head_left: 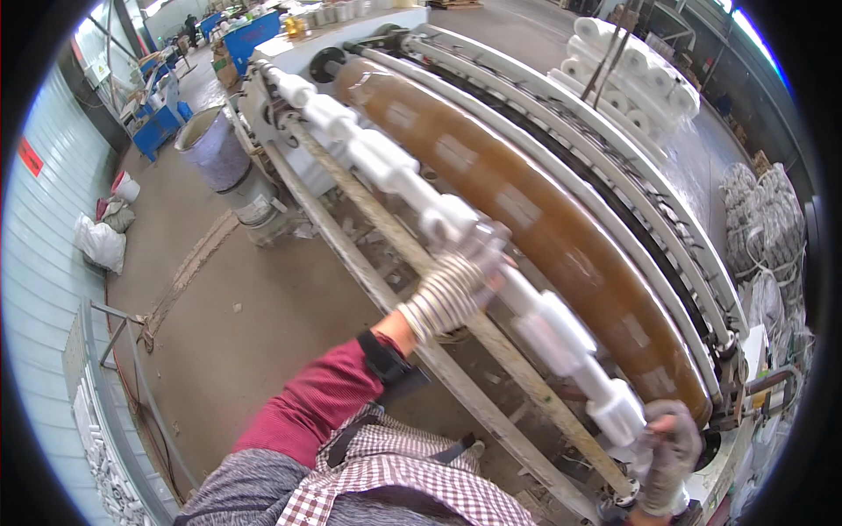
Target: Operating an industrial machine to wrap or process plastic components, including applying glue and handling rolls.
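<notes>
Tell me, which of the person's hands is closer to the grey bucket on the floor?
The left. The left hand grips the shaft of white rolls midway along, well right of the grey bucket. The right hand holds the shaft's near end, much farther away.

One long brown roller [517, 202], two gloved hands [452, 289], one grey barrel [215, 149], two white sacks [101, 241]

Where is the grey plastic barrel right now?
In the head view, the grey plastic barrel stands on the concrete floor at the upper left, beside the far end of the long winding machine and near the blue cart.
</notes>
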`<state>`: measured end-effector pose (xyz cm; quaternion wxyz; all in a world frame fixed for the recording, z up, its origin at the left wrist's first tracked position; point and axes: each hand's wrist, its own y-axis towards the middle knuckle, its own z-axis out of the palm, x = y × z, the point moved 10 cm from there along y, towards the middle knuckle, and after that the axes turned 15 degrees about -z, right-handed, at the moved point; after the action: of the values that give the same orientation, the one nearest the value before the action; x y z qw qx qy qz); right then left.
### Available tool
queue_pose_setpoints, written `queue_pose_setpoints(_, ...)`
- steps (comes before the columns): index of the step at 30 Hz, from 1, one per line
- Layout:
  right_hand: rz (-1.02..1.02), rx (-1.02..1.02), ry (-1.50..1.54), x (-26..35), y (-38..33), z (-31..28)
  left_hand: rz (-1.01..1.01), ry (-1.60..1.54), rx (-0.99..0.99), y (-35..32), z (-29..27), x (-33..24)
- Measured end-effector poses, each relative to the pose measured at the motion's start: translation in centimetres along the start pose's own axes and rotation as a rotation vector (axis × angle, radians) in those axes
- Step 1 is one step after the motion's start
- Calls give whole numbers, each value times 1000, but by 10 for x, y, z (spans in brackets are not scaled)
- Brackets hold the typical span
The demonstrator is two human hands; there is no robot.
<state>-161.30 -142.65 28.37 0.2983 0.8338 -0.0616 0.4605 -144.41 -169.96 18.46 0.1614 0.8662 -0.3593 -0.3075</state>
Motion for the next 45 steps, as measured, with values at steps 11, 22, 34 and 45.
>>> queue_pose_setpoints(11, 577, 163, 851, -3, 151, 511, -903, -921, 390, 0, -83, 387)
queue_pose_setpoints(22, 516, 382, 1229, 12, 385, 901, -981, -753, 151, 99, -172, 736)
queue_pose_setpoints(34, 631, -87, 1298, -22, 666, 1204, -1047, -857, 1, 291, -255, 1129)
queue_pose_setpoints(45, 439, 100, 1219, -3, 695, 1217, -824, -158, 450, 424, -193, 1208)
